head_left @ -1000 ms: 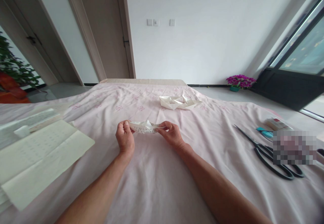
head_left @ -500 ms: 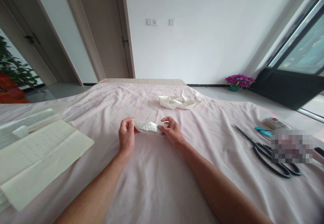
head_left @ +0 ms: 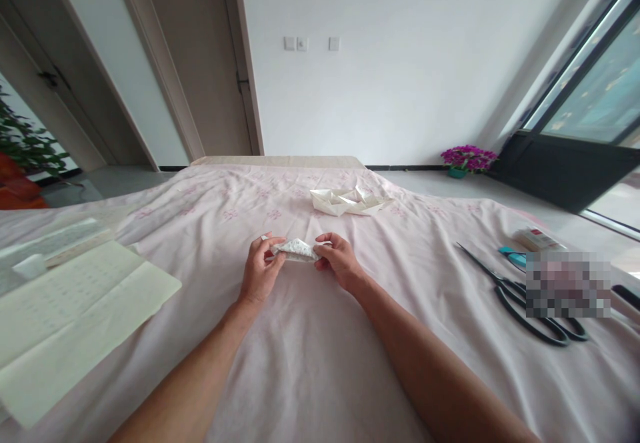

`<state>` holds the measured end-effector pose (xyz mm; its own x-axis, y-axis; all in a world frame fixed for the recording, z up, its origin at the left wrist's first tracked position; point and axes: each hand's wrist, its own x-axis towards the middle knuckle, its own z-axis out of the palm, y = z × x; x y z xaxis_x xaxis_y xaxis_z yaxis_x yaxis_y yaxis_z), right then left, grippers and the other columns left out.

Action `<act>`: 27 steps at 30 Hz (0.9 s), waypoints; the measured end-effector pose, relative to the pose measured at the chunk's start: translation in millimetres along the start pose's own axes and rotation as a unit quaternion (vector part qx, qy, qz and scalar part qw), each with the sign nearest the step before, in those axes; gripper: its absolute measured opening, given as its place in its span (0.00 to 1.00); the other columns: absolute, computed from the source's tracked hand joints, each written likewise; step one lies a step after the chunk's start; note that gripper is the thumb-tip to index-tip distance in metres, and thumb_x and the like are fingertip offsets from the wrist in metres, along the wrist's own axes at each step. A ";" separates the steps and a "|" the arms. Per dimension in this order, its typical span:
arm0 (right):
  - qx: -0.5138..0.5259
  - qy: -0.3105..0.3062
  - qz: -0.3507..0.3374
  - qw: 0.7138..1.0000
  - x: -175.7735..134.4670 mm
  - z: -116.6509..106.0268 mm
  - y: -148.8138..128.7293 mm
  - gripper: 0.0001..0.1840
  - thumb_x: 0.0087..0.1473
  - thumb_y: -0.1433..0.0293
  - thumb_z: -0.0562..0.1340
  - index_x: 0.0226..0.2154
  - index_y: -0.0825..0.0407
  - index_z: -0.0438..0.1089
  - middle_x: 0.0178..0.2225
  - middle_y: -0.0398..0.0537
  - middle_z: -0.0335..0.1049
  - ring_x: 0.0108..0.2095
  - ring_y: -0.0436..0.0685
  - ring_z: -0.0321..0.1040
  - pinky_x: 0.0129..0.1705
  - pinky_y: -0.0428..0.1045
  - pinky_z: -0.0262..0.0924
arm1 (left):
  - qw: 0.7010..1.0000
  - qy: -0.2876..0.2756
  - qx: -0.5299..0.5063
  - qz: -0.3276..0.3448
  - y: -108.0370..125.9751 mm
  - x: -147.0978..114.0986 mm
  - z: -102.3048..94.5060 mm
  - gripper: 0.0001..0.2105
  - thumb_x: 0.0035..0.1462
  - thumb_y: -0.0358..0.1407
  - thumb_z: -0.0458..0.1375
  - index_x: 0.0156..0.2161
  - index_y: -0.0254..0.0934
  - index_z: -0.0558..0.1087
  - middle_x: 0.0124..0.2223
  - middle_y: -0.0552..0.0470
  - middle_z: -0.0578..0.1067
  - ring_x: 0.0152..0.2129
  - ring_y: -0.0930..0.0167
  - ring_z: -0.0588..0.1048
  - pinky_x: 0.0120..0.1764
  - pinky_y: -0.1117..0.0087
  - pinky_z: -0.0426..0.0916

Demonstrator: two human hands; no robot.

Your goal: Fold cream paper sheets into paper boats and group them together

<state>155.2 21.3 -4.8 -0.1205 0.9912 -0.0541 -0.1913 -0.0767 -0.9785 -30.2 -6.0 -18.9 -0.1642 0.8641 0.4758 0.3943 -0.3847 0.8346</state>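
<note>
Between my two hands is a small folded paper boat point(head_left: 299, 250), white with dark printed or written marks and a raised peak in its middle. My left hand point(head_left: 261, 266) pinches its left end, thumb on the near side. The right end sits between the thumb and fingers of my right hand point(head_left: 340, 259). Beyond them, on the pink cloth point(head_left: 300, 349), stand white folded paper boats point(head_left: 345, 201), close together.
Large black-handled scissors point(head_left: 520, 299) lie at the right, near a small pack point(head_left: 539, 239), a blue item point(head_left: 514, 256) and a blurred-out patch. Creased pale paper sheets point(head_left: 90, 323) lie at the left, with a white block point(head_left: 30, 266) behind them.
My left hand has moved right along the paper, its thumb now over the near side. The held paper looks shorter and its middle peak stands higher. The view has shifted slightly.
</note>
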 end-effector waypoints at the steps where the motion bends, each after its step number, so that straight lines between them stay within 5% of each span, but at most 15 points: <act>1: 0.000 0.000 0.001 1.000 0.1 -0.1 0.0 0.19 0.39 0.65 0.65 0.36 0.52 0.62 0.16 0.36 0.66 0.14 0.48 0.63 0.17 0.42 0.58 | 1.000 0.012 0.028 0.007 -1.4 0.2 0.1 0.10 0.53 0.35 0.58 0.42 0.40 0.76 0.53 0.46 0.67 0.50 0.65 0.69 0.44 0.68 0.72; 7: -0.028 0.002 -0.001 1.000 3.8 -1.0 5.6 0.18 0.43 0.65 0.63 0.38 0.52 0.62 0.16 0.36 0.65 0.14 0.49 0.61 0.18 0.43 0.57 | 0.990 0.012 0.134 0.036 -1.9 -0.7 -1.9 0.08 0.52 0.32 0.57 0.37 0.38 0.77 0.57 0.46 0.64 0.42 0.67 0.74 0.37 0.69 0.73; 10: -0.112 0.035 -0.041 0.992 2.9 -0.9 7.8 0.16 0.50 0.61 0.60 0.40 0.52 0.63 0.20 0.40 0.68 0.19 0.51 0.65 0.23 0.46 0.60 | 0.984 -0.019 0.171 0.053 -0.3 -0.3 -3.4 0.10 0.53 0.29 0.54 0.38 0.38 0.76 0.47 0.47 0.74 0.39 0.68 0.75 0.39 0.69 0.71; 12: -0.223 0.080 -0.140 0.961 -1.2 -0.4 6.0 0.16 0.53 0.60 0.59 0.41 0.52 0.66 0.31 0.48 0.72 0.30 0.55 0.69 0.32 0.50 0.64 | 0.977 -0.036 0.208 0.042 1.1 0.1 -4.1 0.11 0.53 0.28 0.53 0.39 0.38 0.75 0.39 0.49 0.76 0.35 0.69 0.75 0.40 0.69 0.69; 14: -0.352 0.104 -0.264 0.892 -7.0 0.8 2.0 0.15 0.54 0.60 0.60 0.42 0.50 0.69 0.44 0.51 0.71 0.43 0.59 0.67 0.44 0.54 0.61 | 0.969 -0.042 0.241 0.034 3.1 0.1 -4.3 0.10 0.53 0.28 0.52 0.39 0.38 0.74 0.36 0.50 0.77 0.33 0.69 0.75 0.39 0.70 0.67; 16: -0.450 0.080 -0.347 0.819 -12.6 2.9 -2.1 0.13 0.54 0.62 0.62 0.43 0.46 0.71 0.49 0.48 0.69 0.50 0.60 0.62 0.51 0.56 0.54 | 0.965 -0.048 0.257 0.033 5.7 -0.3 -4.1 0.10 0.54 0.30 0.52 0.39 0.38 0.74 0.37 0.50 0.77 0.33 0.69 0.74 0.38 0.71 0.66; 18: -0.503 0.037 -0.382 0.774 -15.8 5.4 -4.5 0.11 0.55 0.63 0.62 0.43 0.44 0.72 0.47 0.46 0.70 0.50 0.59 0.61 0.52 0.55 0.52 | 0.962 -0.052 0.267 0.025 9.1 -1.0 -3.9 0.10 0.55 0.31 0.52 0.40 0.39 0.73 0.37 0.51 0.77 0.32 0.70 0.74 0.37 0.72 0.64; 27: -0.602 -0.046 -0.338 0.722 -12.2 8.2 -8.4 0.13 0.59 0.66 0.59 0.46 0.44 0.72 0.44 0.45 0.73 0.43 0.55 0.67 0.48 0.50 0.52 | 0.949 -0.054 0.311 -0.025 23.4 -3.5 -2.6 0.09 0.54 0.34 0.54 0.40 0.43 0.73 0.39 0.55 0.78 0.30 0.71 0.74 0.32 0.73 0.61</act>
<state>150.2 9.0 5.7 -0.4704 0.7430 0.4762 0.7418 0.6252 -0.2426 -22.7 -18.9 -0.3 -0.1164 0.9173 0.3807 0.8508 -0.1057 0.5148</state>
